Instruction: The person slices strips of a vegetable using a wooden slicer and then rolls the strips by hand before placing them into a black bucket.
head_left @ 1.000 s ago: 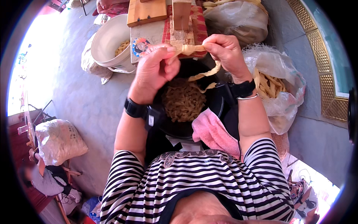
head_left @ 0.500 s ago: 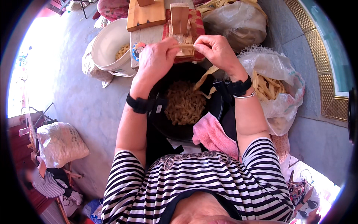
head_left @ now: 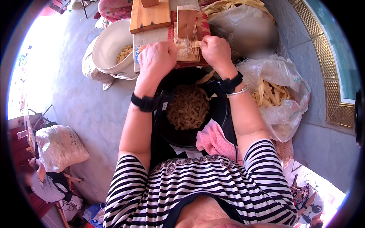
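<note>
Both left hand (head_left: 158, 56) and right hand (head_left: 216, 52) hold a strip (head_left: 197, 44) — narrow, pale yellow.

The strip (head_left: 197, 44) is pale yellow, the tub (head_left: 175, 137) black, the towel (head_left: 215, 141) pink. Black and white stripes cross the shirt (head_left: 205, 178); the bucket (head_left: 109, 43) is white.

Left hand (head_left: 157, 57): fingertips hidden behind own knuckles. Right hand (head_left: 216, 52): lower fingers hidden under palm. Pale strip (head_left: 197, 44) between hands: middle blurred, cannot tell if whole or split. Black tub (head_left: 176, 138): near right side covered by pink towel (head_left: 215, 140). Plastic bag (head_left: 228, 28), far right: partly smeared. Wooden board (head_left: 150, 19): cut off at far edge. Co-worker (head_left: 47, 186), near left: head blurred.
</note>
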{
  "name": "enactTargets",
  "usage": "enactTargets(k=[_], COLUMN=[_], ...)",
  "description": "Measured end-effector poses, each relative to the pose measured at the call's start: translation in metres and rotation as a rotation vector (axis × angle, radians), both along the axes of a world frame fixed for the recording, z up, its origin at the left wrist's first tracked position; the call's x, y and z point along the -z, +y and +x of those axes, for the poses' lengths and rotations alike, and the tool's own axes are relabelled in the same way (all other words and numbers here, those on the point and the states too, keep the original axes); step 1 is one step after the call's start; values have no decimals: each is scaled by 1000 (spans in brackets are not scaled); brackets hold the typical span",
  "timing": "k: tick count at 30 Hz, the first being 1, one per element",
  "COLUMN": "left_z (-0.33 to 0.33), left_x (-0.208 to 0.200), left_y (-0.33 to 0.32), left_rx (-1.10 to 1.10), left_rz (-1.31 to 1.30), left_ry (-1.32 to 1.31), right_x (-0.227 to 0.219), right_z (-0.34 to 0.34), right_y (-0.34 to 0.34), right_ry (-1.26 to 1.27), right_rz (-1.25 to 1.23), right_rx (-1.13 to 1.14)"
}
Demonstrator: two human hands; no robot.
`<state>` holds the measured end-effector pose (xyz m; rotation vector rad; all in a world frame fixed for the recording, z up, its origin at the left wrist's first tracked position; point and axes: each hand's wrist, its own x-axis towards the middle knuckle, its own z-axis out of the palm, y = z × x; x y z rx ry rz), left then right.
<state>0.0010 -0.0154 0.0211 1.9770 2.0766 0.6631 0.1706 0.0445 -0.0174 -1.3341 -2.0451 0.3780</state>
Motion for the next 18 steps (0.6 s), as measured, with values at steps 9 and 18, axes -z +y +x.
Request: enactTargets(k=[9,18], left_z=[27,-12], left_x=[7,-15], left_y=[-41,-30], left_rx=[15,-154], left_rz=[-58,550], left_ry=[-1317,-1641], right_x=[-24,-45], right_z=[-26,-23], right_y=[-61,-76], right_ry=[1123,750], right_rz=[-1202,-1119], right_rx=[-493,-560])
